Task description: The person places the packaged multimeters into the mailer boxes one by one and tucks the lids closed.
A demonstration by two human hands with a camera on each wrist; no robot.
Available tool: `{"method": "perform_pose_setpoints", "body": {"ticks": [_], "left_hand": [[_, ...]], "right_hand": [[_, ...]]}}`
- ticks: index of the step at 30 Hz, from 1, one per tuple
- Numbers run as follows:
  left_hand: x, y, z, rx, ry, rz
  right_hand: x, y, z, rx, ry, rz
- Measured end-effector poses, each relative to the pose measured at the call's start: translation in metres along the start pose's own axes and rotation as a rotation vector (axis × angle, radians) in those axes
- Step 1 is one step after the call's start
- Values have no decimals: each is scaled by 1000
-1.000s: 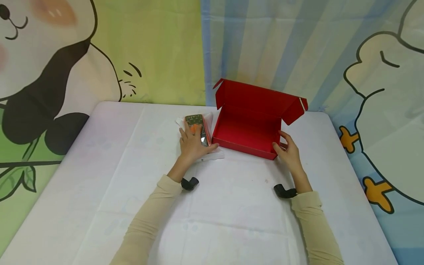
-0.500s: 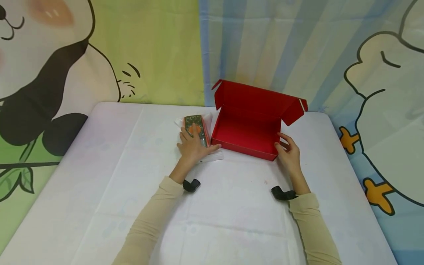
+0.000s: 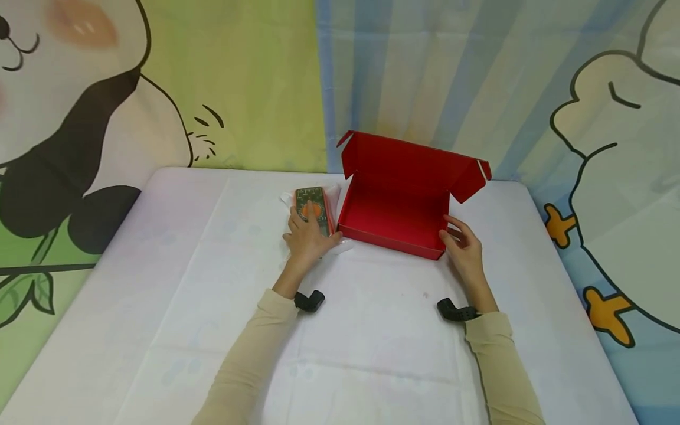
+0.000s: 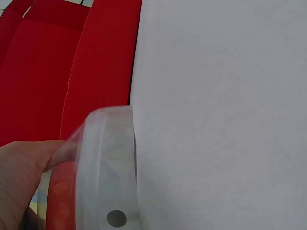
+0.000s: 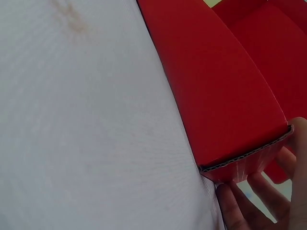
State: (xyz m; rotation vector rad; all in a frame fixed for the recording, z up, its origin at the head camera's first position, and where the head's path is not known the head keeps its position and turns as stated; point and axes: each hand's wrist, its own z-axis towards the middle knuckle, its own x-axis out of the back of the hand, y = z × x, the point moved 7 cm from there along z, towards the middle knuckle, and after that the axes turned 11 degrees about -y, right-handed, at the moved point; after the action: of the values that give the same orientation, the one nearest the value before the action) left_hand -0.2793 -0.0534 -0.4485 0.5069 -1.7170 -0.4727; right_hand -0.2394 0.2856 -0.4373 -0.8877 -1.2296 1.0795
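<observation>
In the head view, a dark-faced multimeter [image 3: 318, 229] with an orange dial and orange-red edges lies inside a clear plastic bag [image 3: 333, 196]. My left hand [image 3: 306, 239] spans it from the near side: one finger lies over the dial, the thumb is at the right edge, and other fingers are along the left. The bag's strip end [image 4: 112, 143] shows up close in the left wrist view. Just right of the meter stands an open red cardboard box [image 3: 390, 241], with nothing seen inside. My right hand [image 3: 466, 251] pinches its right side wall, thumb at the top edge, fingers outside.
The box's raised lid [image 3: 409, 156], with side flaps, leans toward the curtain behind. A white cloth covers the table [image 3: 372, 354]. Black wrist cameras, left [image 3: 310, 301] and right [image 3: 455, 310], stick out inward from both wrists.
My left hand has shifted slightly down and left over the multimeter, and its thumb has drawn in from the box corner toward the meter. My right hand stays at the box wall.
</observation>
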Motion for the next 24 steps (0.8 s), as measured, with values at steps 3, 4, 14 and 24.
{"method": "perform_pose_setpoints", "body": {"ticks": [3,4,14,24], "left_hand": [[2,2,1,6,29,4],[3,2,0,6,36,8],[10,-2,0,22,-5,-67],[7,-4,5,88,-25,-9]], "right_hand": [[0,2,3,23,-2,23],[0,2,3,27,-4,30],[-2,3,3,31,-15,48],[0,2,2,20,-6,39]]}}
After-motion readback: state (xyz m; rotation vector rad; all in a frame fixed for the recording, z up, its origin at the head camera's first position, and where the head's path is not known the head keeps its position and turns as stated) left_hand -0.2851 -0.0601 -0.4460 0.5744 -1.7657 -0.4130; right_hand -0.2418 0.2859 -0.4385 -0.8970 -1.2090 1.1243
